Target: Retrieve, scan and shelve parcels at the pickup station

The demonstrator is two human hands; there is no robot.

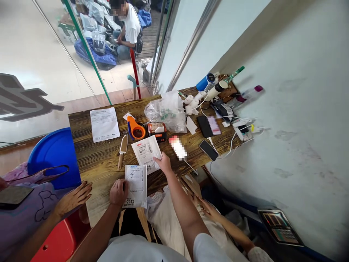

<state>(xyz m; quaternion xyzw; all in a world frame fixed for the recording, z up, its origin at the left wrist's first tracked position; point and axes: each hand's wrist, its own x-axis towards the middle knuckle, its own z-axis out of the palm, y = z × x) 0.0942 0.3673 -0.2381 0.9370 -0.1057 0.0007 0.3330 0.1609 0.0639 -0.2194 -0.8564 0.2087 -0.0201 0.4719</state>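
My left hand (118,191), its fingers curled closed, is at the left edge of a white parcel (136,185) with a printed label and the number 2012. This parcel juts over the near edge of the wooden table. My right hand (163,163) pinches the right side of a second white parcel (145,148), labelled too, lying just beyond the first and partly under it. A knife with a wooden handle (123,149) lies left of the parcels. Behind them are an orange tape dispenser (137,130) and a black-and-orange device (157,130).
Several phones, one being a black phone (208,150), and cables lie at the right, near a power strip (242,130). Clear plastic bags (167,111) and a paper sheet (104,124) are farther back. Co-workers sit on both sides; one's hand (75,198) rests at the table's left edge.
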